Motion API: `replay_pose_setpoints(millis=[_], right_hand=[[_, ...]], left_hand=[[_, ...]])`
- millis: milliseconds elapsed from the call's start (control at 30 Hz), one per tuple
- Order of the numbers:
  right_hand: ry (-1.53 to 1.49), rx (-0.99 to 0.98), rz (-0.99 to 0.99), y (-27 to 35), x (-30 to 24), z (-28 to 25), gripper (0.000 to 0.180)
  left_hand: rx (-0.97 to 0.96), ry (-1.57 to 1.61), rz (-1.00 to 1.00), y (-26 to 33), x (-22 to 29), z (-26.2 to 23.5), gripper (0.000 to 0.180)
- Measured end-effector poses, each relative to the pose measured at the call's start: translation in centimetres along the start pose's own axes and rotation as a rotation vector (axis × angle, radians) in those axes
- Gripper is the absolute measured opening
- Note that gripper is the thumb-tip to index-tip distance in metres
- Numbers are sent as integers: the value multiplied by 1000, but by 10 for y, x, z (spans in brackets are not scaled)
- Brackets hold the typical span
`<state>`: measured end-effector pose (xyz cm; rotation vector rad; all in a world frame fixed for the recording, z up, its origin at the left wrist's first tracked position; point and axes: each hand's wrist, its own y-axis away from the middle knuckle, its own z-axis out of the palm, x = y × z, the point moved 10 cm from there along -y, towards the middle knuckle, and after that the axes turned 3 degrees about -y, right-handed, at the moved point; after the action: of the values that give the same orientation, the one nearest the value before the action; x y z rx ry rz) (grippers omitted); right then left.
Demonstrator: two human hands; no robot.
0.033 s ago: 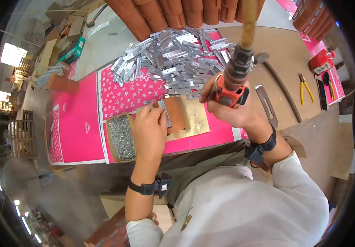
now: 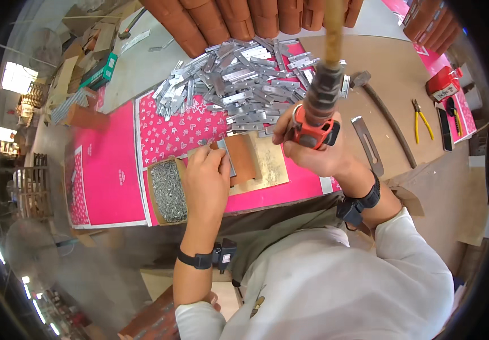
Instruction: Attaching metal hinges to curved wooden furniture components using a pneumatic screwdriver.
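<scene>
Hammer-type tool with an orange-and-black collar and a pale wooden handle is being gripped high in the right hand, fist wrapped tight around it, raised well above the bench. Left hand is pressing down on a small flat grey metal strip, fingertips pinching it against a brown rectangular block that is sitting on a tan board over the pink patterned sheet.

Risks I'm seeing:
- Left fingers are sitting right on the workpiece, directly in the strike path. A slightly off swing is likely landing on them.
- Strip is held only by finger pressure (no clamp visible), so a blow could be kicking it sideways or flipping it.
- Open cardboard box of small grey nails is lying just beside the left wrist; a jolt could be spilling it.
- Big loose pile of silver metal strips is lying close behind the block, near enough to snag the tool on the way down.
- Tool head itself is out of view, so I cannot tell its angle.
</scene>
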<state>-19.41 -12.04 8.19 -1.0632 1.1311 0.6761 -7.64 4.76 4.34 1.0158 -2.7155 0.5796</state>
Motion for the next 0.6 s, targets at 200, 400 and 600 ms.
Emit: replay_pose_setpoints(millis=[200,400,600], right_hand=[[-57,2,-91,-2,15,-7,30],[-19,-55,-102,-4,9,-2,29],[-25,-28,-60,-9,-11,2,25]], left_hand=[[101,-20,159,-4,8,0,10],[267,1159,-404,21,-61,4,8],[144,1534,-649,68,-54,38,21]])
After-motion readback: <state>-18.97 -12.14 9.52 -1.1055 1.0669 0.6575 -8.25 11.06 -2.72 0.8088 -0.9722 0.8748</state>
